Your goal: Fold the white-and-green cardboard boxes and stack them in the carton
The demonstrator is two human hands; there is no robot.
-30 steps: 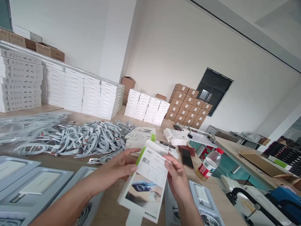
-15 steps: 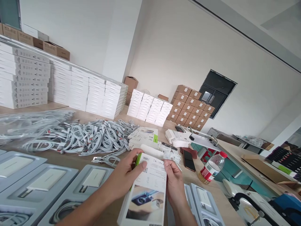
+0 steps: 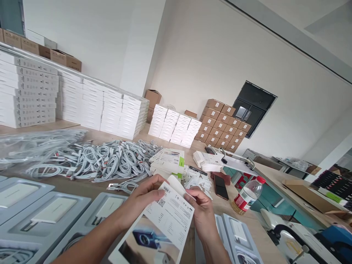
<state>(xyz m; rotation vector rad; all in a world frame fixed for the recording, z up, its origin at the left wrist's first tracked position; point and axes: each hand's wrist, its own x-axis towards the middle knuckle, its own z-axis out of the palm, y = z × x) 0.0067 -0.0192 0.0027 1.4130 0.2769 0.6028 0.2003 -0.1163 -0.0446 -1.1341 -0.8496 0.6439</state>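
Observation:
A white printed packaging box, with a barcode, small text and a picture of a dark device, is held tilted low in front of me. My left hand grips its upper left edge, thumb on the printed face. My right hand is closed at the upper right corner, its thumb and fingertips by a raised white end flap. The inside of the box is hidden. Grey trays with white chargers and coiled cables lie to the left of my hands, with similar trays on the right.
Heaped grey cables lie behind the left trays. Flat printed sleeves, paper scraps, a phone and a red-capped bottle sit beyond my hands. Stacked white boxes line the table's back, with brown cartons farther off.
The box has turned, its lower end swinging left and its printed face showing more broadly. Its white end flap now stands up between my hands. My right hand has shifted to that flap.

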